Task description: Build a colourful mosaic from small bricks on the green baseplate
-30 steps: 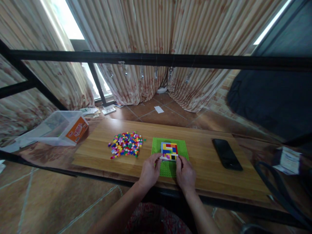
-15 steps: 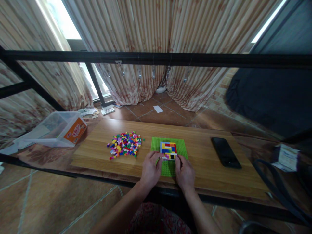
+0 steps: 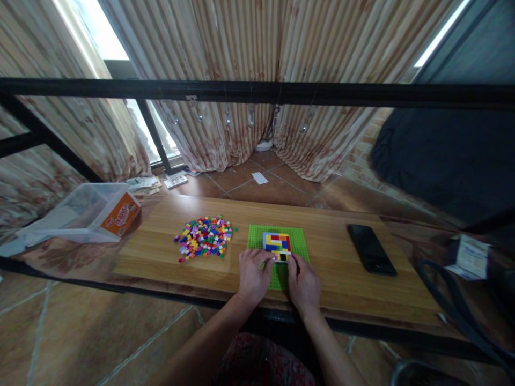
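A green studded baseplate (image 3: 256, 235) lies on the wooden board, with a low build of coloured toy bricks (image 3: 277, 241) on it. Red, yellow, blue, white and black bricks show on its top. At the build's front left corner, my left hand (image 3: 254, 276) is closed, with thumb and fingertips pinched against the bricks. My right hand (image 3: 304, 284) grips the front right corner with bent fingers. The fingertips hide part of the front edge, and any single small brick between them cannot be made out. Left of the plate lies a pile of loose toy bricks (image 3: 207, 237).
A black phone (image 3: 370, 249) rests on the right of the wooden board (image 3: 338, 300). Beyond its left end is a clear plastic bin (image 3: 90, 214) with an orange label. A dark strap (image 3: 450, 295) hangs at the right. A black bar (image 3: 249, 91) crosses behind.
My left hand has shifted slightly right along the build's front edge, its fingers curling closer over the corner. My right hand stays at its corner. The whole view has moved a little.
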Demonstrator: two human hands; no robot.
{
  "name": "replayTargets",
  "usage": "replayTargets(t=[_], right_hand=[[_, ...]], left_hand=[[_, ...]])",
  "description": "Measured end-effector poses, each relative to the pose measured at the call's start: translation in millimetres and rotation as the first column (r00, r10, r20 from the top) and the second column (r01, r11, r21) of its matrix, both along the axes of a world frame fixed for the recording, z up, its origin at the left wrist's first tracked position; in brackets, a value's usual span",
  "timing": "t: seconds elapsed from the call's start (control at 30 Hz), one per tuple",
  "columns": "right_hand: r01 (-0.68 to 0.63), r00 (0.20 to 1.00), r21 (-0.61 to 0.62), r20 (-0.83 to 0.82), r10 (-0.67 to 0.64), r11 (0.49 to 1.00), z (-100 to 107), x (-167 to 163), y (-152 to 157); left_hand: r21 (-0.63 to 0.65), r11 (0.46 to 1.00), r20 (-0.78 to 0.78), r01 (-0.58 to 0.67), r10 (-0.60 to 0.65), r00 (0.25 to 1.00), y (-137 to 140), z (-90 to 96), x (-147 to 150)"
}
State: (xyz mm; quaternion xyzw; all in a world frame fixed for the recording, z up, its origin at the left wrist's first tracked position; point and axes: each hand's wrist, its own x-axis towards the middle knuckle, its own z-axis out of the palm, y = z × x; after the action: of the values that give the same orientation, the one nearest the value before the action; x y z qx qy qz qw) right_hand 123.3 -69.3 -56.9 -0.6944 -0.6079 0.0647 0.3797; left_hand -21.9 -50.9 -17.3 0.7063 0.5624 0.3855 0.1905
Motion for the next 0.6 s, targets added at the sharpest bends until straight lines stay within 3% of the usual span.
replayTargets(t=[0.27,0.43,0.6], right_hand=[[-0.008,1.000,-0.009,-0.011,0.008,1.000,0.6,0.3,0.3],[0.002,1.000,-0.016,-0.031,-0.002,1.000,1.5,-0.2,0.2],[0.005,1.000,-0.043,-0.020,-0.006,0.999,1.7,-0.3,-0.1]], left_hand=[[0.013,0.999,-0.045,-0.048,0.048,0.998,1.7,0.0,1.4],[0.115,0.993,-0.109,0.001,0.012,0.994,0.5,-2.0,0.4],[0.229,0.967,-0.272,0.107,-0.042,0.961,-1.2,-6.4,-1.9]])
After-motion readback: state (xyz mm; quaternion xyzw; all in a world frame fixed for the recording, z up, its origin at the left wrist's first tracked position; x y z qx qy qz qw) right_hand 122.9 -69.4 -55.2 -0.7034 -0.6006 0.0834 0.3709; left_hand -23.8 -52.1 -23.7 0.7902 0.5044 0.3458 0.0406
